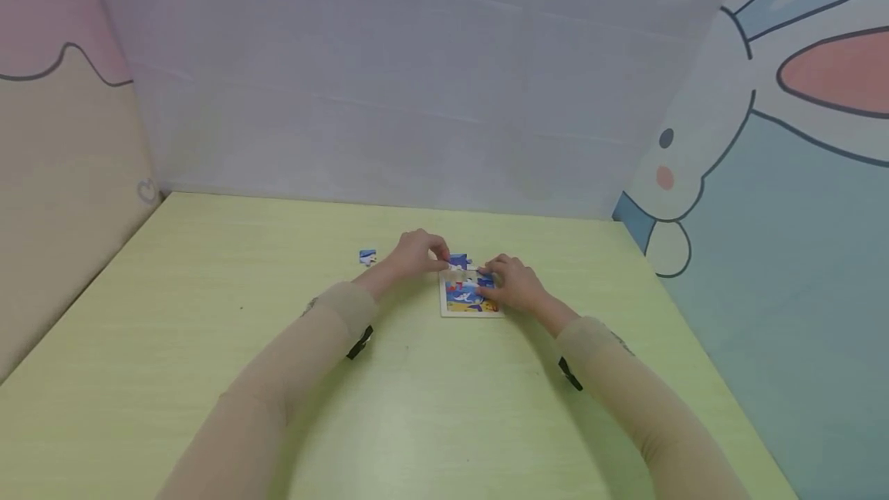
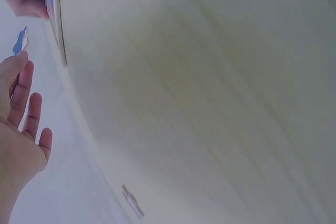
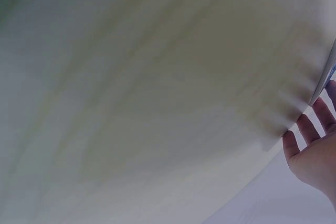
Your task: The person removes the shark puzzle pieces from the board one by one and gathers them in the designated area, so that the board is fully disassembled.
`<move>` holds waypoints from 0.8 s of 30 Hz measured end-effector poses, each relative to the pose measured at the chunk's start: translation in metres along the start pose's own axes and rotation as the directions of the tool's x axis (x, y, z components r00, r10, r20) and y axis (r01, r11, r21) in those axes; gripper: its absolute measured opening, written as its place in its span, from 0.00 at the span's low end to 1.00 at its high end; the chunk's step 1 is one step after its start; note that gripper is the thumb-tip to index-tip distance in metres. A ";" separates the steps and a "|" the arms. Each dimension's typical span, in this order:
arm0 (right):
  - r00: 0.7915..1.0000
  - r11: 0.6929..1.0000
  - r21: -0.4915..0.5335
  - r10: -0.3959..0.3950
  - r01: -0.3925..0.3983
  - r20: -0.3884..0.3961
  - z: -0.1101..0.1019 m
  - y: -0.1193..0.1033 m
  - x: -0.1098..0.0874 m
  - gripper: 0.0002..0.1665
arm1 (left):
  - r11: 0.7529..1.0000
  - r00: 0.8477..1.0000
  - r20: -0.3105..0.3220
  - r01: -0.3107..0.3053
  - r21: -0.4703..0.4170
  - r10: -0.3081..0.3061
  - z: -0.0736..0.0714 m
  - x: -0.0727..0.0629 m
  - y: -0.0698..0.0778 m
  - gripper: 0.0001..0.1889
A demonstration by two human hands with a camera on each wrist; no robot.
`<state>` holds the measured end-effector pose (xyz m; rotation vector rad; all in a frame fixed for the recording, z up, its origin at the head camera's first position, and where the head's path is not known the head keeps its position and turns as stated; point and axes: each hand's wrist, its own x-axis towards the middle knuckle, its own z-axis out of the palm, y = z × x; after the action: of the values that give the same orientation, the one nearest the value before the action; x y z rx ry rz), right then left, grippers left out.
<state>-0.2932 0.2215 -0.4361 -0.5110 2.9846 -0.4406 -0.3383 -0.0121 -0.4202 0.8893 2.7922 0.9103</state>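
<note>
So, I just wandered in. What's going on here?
Someone is working at a jigsaw puzzle with bare hands. The left hand pinches a blue-and-white piece by the far-left corner of the white-rimmed puzzle tray. The right hand is at the tray's right side; whether it grips a piece there isn't clear. The puzzle is only partly filled, with a bare patch toward its far side. Another loose piece lies on the table, left of the tray.
</note>
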 end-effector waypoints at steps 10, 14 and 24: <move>1.000 1.000 0.009 0.009 -0.009 0.009 0.001 0.001 0.001 0.33 | 0.997 0.997 -0.059 -0.041 0.063 0.045 -0.021 -0.014 -0.017 0.03; 1.000 1.000 0.008 0.018 -0.019 0.011 0.002 0.002 0.000 0.34 | 0.996 0.996 -0.082 -0.021 0.083 0.028 -0.027 -0.020 -0.026 0.04; 1.000 1.000 0.005 0.010 -0.010 -0.002 0.001 0.002 -0.004 0.34 | 0.992 0.991 -0.111 0.084 0.094 -0.074 -0.040 -0.030 -0.052 0.04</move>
<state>-0.2902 0.2239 -0.4376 -0.4956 2.9857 -0.4484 -0.3496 -0.0837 -0.4195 0.7562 2.9632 0.8400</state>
